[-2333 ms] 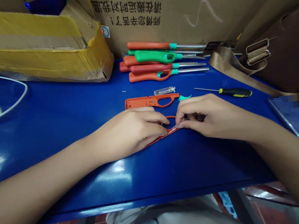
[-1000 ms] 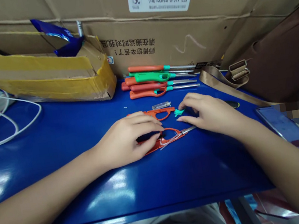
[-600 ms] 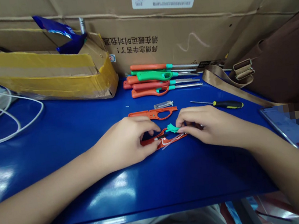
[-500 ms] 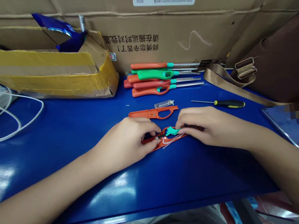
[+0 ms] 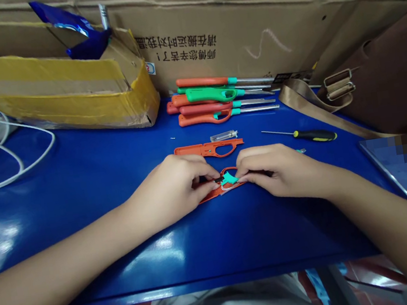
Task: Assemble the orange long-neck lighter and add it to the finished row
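An open orange lighter shell half (image 5: 214, 193) lies on the blue table (image 5: 87, 163) between my hands. My left hand (image 5: 172, 187) pinches its handle end and presses it down. The fingertips of my right hand (image 5: 277, 167) pinch a small teal trigger piece (image 5: 229, 178) held at the shell's loop, with thin white wire beside it. The matching orange shell half (image 5: 208, 148) lies just beyond. A small clear fuel cartridge (image 5: 224, 135) rests behind that.
Several finished orange and green long-nose lighters (image 5: 214, 98) are stacked at the back. A black-and-yellow screwdriver (image 5: 309, 134) lies to the right, near a tan strap with a buckle (image 5: 317, 96). A yellow-taped cardboard box (image 5: 50, 88) and white cables (image 5: 7, 160) sit left.
My right hand reached out to the teal trigger piece by the far shell, picked it up and brought it back to the near shell, where both hands now pinch around it.
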